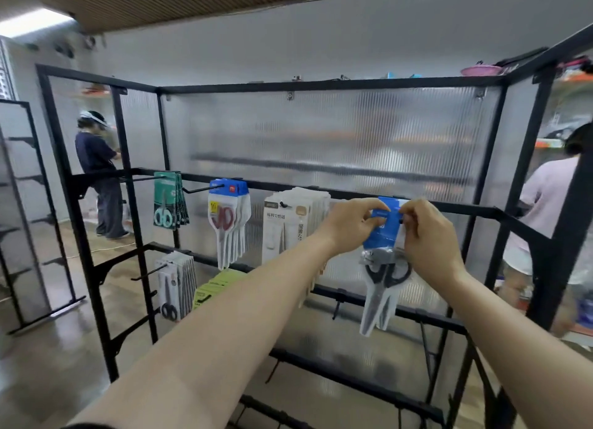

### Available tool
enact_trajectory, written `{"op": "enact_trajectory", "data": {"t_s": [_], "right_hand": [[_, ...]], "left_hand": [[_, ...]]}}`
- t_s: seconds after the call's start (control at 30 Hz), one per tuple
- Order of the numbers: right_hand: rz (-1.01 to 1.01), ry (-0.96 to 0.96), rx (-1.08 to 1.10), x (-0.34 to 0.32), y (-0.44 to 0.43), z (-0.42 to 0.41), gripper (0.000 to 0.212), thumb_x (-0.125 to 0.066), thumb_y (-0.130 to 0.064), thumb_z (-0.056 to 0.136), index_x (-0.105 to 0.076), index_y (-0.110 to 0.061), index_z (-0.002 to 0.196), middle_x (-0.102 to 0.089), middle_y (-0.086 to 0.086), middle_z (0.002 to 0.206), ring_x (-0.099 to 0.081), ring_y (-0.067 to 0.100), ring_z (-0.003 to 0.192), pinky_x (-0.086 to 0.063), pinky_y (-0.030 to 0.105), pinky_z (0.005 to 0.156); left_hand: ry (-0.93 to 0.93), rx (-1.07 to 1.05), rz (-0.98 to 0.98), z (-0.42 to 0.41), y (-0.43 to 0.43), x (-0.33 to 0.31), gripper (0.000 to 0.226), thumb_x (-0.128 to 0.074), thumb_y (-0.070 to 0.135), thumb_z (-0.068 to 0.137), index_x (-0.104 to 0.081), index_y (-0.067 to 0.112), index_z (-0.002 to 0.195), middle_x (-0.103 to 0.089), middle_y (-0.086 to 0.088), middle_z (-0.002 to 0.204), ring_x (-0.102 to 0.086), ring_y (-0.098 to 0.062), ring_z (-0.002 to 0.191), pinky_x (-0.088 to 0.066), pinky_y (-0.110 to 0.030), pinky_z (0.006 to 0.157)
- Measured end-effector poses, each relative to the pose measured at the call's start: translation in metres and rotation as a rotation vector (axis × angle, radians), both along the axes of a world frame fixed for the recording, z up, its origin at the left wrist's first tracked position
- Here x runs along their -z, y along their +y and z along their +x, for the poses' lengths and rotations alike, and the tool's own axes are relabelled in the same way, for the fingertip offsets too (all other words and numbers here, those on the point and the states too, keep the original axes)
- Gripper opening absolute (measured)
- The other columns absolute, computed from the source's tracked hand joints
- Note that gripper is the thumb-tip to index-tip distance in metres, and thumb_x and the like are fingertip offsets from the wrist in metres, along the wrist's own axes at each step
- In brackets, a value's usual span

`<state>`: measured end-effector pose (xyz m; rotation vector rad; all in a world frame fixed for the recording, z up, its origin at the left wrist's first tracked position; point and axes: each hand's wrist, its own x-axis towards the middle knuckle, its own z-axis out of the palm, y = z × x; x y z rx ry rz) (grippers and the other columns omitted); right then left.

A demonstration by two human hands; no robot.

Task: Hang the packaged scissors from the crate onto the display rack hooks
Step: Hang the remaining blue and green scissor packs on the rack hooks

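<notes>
Blue-carded black scissors pack (383,255) upright

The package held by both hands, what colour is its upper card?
Blue. The head view shows the upper card of the package best.

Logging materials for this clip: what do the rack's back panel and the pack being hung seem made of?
Back panel: seemingly translucent ribbed plastic; shapes behind blur through vertical flutes. Pack: likely glossy blue card with clear plastic below; black-handled scissors show through.
</notes>
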<state>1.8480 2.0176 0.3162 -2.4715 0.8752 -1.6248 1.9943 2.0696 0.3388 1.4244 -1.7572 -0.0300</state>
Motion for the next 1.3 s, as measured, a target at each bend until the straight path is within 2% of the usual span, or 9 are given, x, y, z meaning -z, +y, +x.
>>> {"op": "enact_trajectory", "data": {"t_s": [0.23,0.43,0.53,0.6,0.67,0.8,0.97,1.13,1.3], "right_hand": [[-0.057,0.042,0.001,-0.003,-0.002,-0.003,0.012,-0.043,-0.004,0.094,-0.055,-0.004,0.094,-0.056,0.005,0.088,-0.053,0.023,0.075,-0.044,0.036,0.067],[0.045,-0.049,0.028,0.008,-0.011,0.002,0.009,-0.048,-0.003,0.092,-0.053,-0.004,0.099,-0.053,0.007,0.098,-0.052,0.022,0.081,-0.042,0.034,0.067],[-0.003,-0.069,0.202,0.021,-0.018,0.006,0.035,-0.064,-0.007,0.083,-0.05,0.0,0.115,-0.051,0.017,0.118,-0.049,0.029,0.103,-0.046,0.044,0.082],[-0.038,-0.031,0.268,0.033,-0.022,0.009,0.055,-0.066,-0.017,0.083,-0.044,0.003,0.129,-0.043,0.022,0.135,-0.04,0.037,0.125,-0.038,0.053,0.1],[-0.06,0.021,0.3,0.045,-0.024,0.014,0.072,-0.053,-0.037,0.088,-0.027,0.001,0.143,-0.028,0.023,0.149,-0.021,0.037,0.14,-0.015,0.048,0.114],[-0.035,0.106,0.404,0.068,-0.026,0.028,0.098,-0.06,-0.044,0.089,0.011,-0.013,0.15,0.008,0.021,0.156,0.012,0.029,0.144,0.018,0.036,0.114],[0.002,0.208,0.536,0.09,-0.028,0.038,0.086,-0.047,-0.053,0.093,0.001,-0.013,0.152,0.01,0.023,0.156,0.025,0.029,0.141,0.019,0.041,0.114],[0.003,0.318,0.618,0.108,-0.015,0.055,0.088,-0.061,-0.029,0.088,-0.005,-0.002,0.15,0.001,0.019,0.157,0.013,0.026,0.144,0.016,0.039,0.115],[0.061,0.524,0.584,0.138,0.016,0.09,0.078,-0.05,-0.028,0.091,-0.007,0.001,0.149,0.003,0.017,0.157,0.01,0.026,0.145,0.014,0.041,0.115]], "left_hand": [[0.041,0.016,0.068,0.003,-0.014,0.0,0.014,-0.052,0.013,0.094,-0.061,0.014,0.105,-0.067,-0.019,0.086,-0.065,-0.032,0.082,-0.056,-0.048,0.074],[-0.139,-0.057,0.009,0.003,-0.015,0.007,0.028,-0.055,0.014,0.093,-0.049,0.013,0.12,-0.067,-0.015,0.078,-0.065,-0.027,0.071,-0.057,-0.04,0.071],[-0.263,-0.118,-0.017,0.0,-0.017,0.017,0.041,-0.057,0.014,0.091,-0.036,0.015,0.126,-0.063,-0.008,0.08,-0.062,-0.024,0.067,-0.056,-0.041,0.069],[-0.279,-0.15,-0.006,-0.002,-0.018,0.028,0.047,-0.058,0.018,0.091,-0.03,0.017,0.129,-0.061,-0.007,0.092,-0.061,-0.023,0.078,-0.055,-0.041,0.073],[-0.229,-0.188,0.015,-0.004,-0.02,0.04,0.055,-0.057,0.02,0.091,-0.023,0.022,0.135,-0.061,-0.01,0.105,-0.062,-0.025,0.089,-0.053,-0.04,0.077],[-0.291,-0.263,0.165,-0.004,-0.029,0.064,0.083,-0.056,0.028,0.093,0.006,0.037,0.147,-0.045,-0.012,0.137,-0.058,-0.028,0.108,-0.05,-0.041,0.084],[-0.306,-0.234,0.322,0.007,-0.021,0.099,0.089,-0.055,0.025,0.092,0.014,0.041,0.146,-0.039,-0.013,0.135,-0.052,-0.028,0.11,-0.048,-0.041,0.09],[-0.466,-0.103,0.491,0.043,-0.002,0.129,0.085,-0.052,0.016,0.092,0.008,0.032,0.15,-0.016,-0.007,0.155,-0.023,-0.026,0.141,-0.033,-0.043,0.11],[-0.636,-0.051,0.395,0.079,0.023,0.152,0.07,-0.044,0.013,0.095,-0.003,0.02,0.152,-0.009,-0.004,0.159,-0.007,-0.02,0.146,-0.01,-0.031,0.117]]}}
